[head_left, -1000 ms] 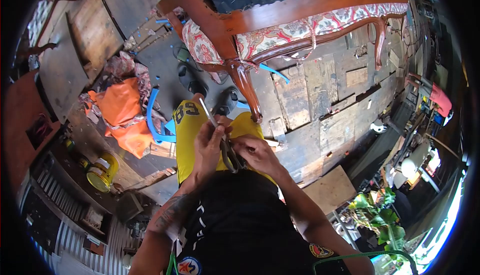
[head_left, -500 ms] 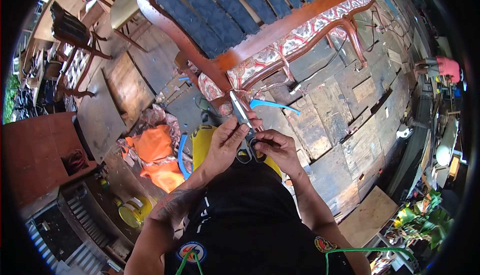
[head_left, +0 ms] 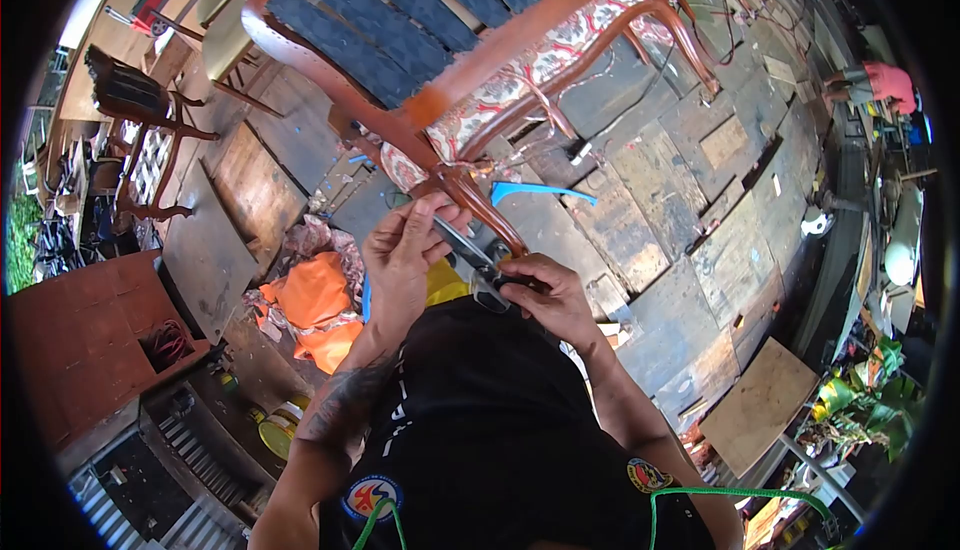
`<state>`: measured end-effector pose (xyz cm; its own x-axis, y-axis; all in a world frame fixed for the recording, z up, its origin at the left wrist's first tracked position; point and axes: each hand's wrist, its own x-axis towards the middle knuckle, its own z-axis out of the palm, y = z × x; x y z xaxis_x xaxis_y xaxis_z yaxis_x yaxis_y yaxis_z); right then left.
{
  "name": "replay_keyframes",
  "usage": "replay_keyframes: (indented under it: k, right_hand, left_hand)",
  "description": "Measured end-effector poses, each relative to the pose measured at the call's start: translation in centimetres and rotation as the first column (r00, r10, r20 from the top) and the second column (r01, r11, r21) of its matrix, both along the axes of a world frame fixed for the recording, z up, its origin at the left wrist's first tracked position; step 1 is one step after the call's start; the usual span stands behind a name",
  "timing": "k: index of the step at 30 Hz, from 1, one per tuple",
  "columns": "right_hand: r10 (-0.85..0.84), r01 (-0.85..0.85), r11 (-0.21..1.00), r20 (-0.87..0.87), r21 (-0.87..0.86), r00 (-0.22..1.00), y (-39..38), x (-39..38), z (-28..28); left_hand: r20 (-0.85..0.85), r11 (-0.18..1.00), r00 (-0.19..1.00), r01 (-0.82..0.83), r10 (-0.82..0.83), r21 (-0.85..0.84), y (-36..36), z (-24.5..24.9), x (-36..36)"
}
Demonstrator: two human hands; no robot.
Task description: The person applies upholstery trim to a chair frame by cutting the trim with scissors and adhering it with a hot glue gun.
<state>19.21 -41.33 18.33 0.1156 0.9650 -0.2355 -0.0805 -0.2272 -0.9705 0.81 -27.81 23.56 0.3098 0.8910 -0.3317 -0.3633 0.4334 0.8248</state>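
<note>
In front of my body, a pair of scissors slants between my two hands. My right hand is closed around the dark handles. At the other end, my left hand pinches the blades near the tips; its fingers partly cover them. Just beyond the hands stands a wooden-framed sofa, with blue strips across its back and patterned red-and-white cloth along its side. One of its brown curved legs reaches close to the scissors.
A blue curved strip lies on the patchwork wooden floor. To the left are an orange cloth bundle, a yellow container and a dark chair. A person in a pink top is far right.
My left hand has slid left and up to the blade tips, while the right has moved slightly right. The scissors now slant lower, and the view has shifted, moving the sofa left.
</note>
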Motion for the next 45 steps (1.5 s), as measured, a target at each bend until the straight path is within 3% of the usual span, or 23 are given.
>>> replay_keyframes:
  k: [1, 3, 4, 11, 13, 14, 15, 17, 18, 20, 21, 23, 24, 26, 27, 29, 31, 35, 39, 40, 43, 44, 45]
  right_hand:
    - [-0.003, 0.003, 1.000, 0.001, -0.013, 1.000, 0.0, 0.0, 0.2]
    - [0.080, -0.149, 0.963, 0.288, 0.224, 0.954, 0.3, -0.3, 1.0]
    - [0.161, -0.210, 0.973, 0.366, 0.097, 0.916, -0.1, -0.4, 0.8]
    - [0.207, -0.176, 0.971, 0.204, -0.159, 0.957, -1.4, 0.6, -0.2]
    - [0.036, -0.013, 0.963, 0.080, -0.268, 0.996, -2.4, 1.0, -2.0]
    - [-0.037, 0.030, 0.917, -0.008, -0.398, 0.999, -2.3, 1.4, -1.7]
    - [-0.121, 0.065, 0.887, -0.094, -0.457, 0.988, -3.1, 1.9, -3.1]
    - [-0.347, 0.222, 0.832, -0.165, -0.508, 0.923, -3.6, 2.0, -4.4]
    - [-0.360, 0.249, 0.805, -0.109, -0.539, 0.927, -5.4, 2.7, -7.1]
    - [-0.392, 0.281, 0.737, -0.050, -0.614, 0.919, -7.7, 3.9, -9.1]
    - [-0.528, 0.346, 0.644, -0.068, -0.682, 0.847, -8.0, 3.3, -9.1]
    - [-0.599, 0.365, 0.589, -0.085, -0.721, 0.796, -9.7, 3.1, -9.6]
    - [-0.623, 0.364, 0.579, -0.108, -0.730, 0.774, -10.9, 3.0, -10.6]
    - [-0.667, 0.402, 0.528, -0.072, -0.748, 0.741, -12.6, 2.5, -11.0]
    - [-0.677, 0.417, 0.492, -0.035, -0.765, 0.735, -13.3, 2.0, -10.9]
    - [-0.720, 0.474, 0.410, 0.043, -0.779, 0.693, -14.1, 0.7, -10.9]
    - [-0.686, 0.482, 0.364, 0.121, -0.797, 0.718, -13.9, -0.5, -9.9]
    - [-0.625, 0.496, 0.299, 0.226, -0.815, 0.747, -13.9, -1.5, -7.7]
    - [-0.453, 0.516, 0.333, 0.346, -0.789, 0.822, -14.0, -0.1, -6.1]
    - [-0.453, 0.512, 0.285, 0.357, -0.810, 0.817, -14.6, 0.5, -6.1]
    - [-0.387, 0.520, 0.226, 0.414, -0.824, 0.824, -13.4, 1.6, -5.7]
    - [-0.362, 0.501, 0.212, 0.409, -0.839, 0.838, -13.6, 2.0, -5.8]
    - [-0.338, 0.485, 0.208, 0.403, -0.849, 0.850, -13.8, 2.9, -6.5]
  left_hand:
    - [-0.016, 1.000, 1.000, -0.018, 0.017, -0.022, -0.5, -0.5, -0.2]
    - [-0.053, 0.999, 0.998, -0.028, 0.026, -0.042, -1.8, -1.4, -0.2]
    - [-0.105, 0.996, 0.994, -0.027, 0.018, -0.087, -2.4, -1.5, -0.2]
    - [-0.216, 0.971, 0.967, -0.172, 0.135, -0.165, -1.9, -5.2, -3.4]
    - [-0.286, 0.939, 0.950, -0.205, 0.124, -0.275, -1.5, -6.9, -5.5]
    - [-0.477, 0.969, 0.876, -0.173, 0.069, -0.178, -1.9, -8.5, -6.7]
    - [-0.477, 0.966, 0.876, -0.179, 0.070, -0.188, -2.1, -10.0, -8.3]
    - [-0.756, 0.929, 0.606, -0.075, -0.247, -0.363, -2.6, -13.5, -12.2]
    - [-0.752, 0.924, 0.607, -0.072, -0.258, -0.375, -3.5, -16.1, -14.3]
    - [-0.896, 0.962, 0.392, 0.249, -0.207, -0.113, -6.7, -21.9, -18.8]
    - [-0.890, 0.960, 0.398, 0.252, -0.220, -0.124, -8.3, -24.5, -21.3]
    - [-0.916, 0.853, 0.149, 0.444, -0.373, -0.275, -10.1, -26.8, -24.5]
    - [-0.909, 0.847, 0.150, 0.448, -0.388, -0.287, -10.1, -26.9, -25.3]
    - [-0.706, 0.707, 0.125, 0.285, -0.697, -0.648, -9.0, -24.4, -25.8]
    - [-0.686, 0.685, 0.119, 0.296, -0.718, -0.666, -9.2, -25.5, -26.7]
    - [-0.739, 0.721, 0.138, 0.394, -0.659, -0.570, -9.8, -28.5, -29.6]
    - [-0.668, 0.655, 0.160, 0.451, -0.727, -0.606, -10.7, -32.8, -32.3]
    - [-0.702, 0.785, 0.352, 0.296, -0.619, -0.544, -10.7, -36.4, -31.9]
    - [-0.689, 0.740, 0.282, 0.352, -0.668, -0.574, -10.0, -37.8, -29.5]
    - [-0.648, 0.685, 0.239, 0.370, -0.723, -0.628, -9.7, -38.4, -29.7]
    - [-0.712, 0.719, 0.183, 0.369, -0.678, -0.589, -10.7, -41.9, -30.3]
    - [-0.641, 0.682, 0.236, 0.284, -0.731, -0.674, -11.1, -43.6, -30.8]
    - [-0.700, 0.740, 0.248, 0.301, -0.670, -0.601, -11.9, -45.3, -31.4]
